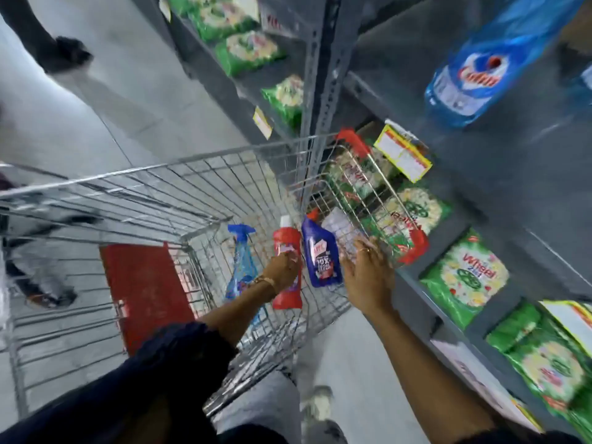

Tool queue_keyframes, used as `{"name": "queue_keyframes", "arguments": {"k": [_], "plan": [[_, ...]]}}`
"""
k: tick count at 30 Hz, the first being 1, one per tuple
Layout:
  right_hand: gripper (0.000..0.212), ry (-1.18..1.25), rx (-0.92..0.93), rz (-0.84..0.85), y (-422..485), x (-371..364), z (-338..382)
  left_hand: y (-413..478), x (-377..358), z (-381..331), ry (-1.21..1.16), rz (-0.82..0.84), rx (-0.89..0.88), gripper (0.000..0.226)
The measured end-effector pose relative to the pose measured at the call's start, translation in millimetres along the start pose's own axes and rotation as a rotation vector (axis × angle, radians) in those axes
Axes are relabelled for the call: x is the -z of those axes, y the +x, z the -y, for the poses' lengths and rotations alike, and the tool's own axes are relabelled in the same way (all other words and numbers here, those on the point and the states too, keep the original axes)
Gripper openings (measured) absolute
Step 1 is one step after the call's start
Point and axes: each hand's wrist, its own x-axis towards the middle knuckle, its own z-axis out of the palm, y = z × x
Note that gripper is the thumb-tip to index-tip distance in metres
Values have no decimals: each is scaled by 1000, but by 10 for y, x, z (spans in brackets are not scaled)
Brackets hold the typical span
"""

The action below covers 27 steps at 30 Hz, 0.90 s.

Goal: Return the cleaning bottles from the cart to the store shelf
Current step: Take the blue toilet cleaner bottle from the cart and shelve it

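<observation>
Three blurred bottles (287,264), left hand (282,270) covering one

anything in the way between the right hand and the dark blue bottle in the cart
Nothing visible. The right hand is open just beside the dark blue bottle, inside the cart, with clear space between them. The left hand is on the red bottle on its other side.

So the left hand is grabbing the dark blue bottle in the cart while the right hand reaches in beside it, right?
Not quite. In the head view the left hand is on the red bottle, not the dark blue bottle. The right hand does reach in beside them, open.
</observation>
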Motion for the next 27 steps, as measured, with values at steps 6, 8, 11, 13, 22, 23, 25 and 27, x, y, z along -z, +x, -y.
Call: {"name": "queue_keyframes", "arguments": {"k": [6,8,11,13,22,23,25,27], "plan": [[47,-253,-16,-29,86,-141,-82,569,-604,-272,-194,31,257,57],[49,-247,-11,-58,105,-137,-99,733,-718,-346,-315,-70,372,60],[54,-250,-32,-39,107,-149,-116,842,-832,-346,-442,-181,495,55],[54,-226,-49,-45,106,-152,-102,855,-848,-321,-489,-196,487,56],[47,52,-71,-96,79,-46,-19,406,-105,-530,-628,-122,204,51],[48,172,-113,-103,79,38,8,254,52,-612,-686,-124,160,51],[50,552,-235,-43,78,265,92,-87,361,-817,-804,-128,70,47],[42,970,-325,76,-11,503,109,-454,607,-1029,-883,-91,-28,38]]}}
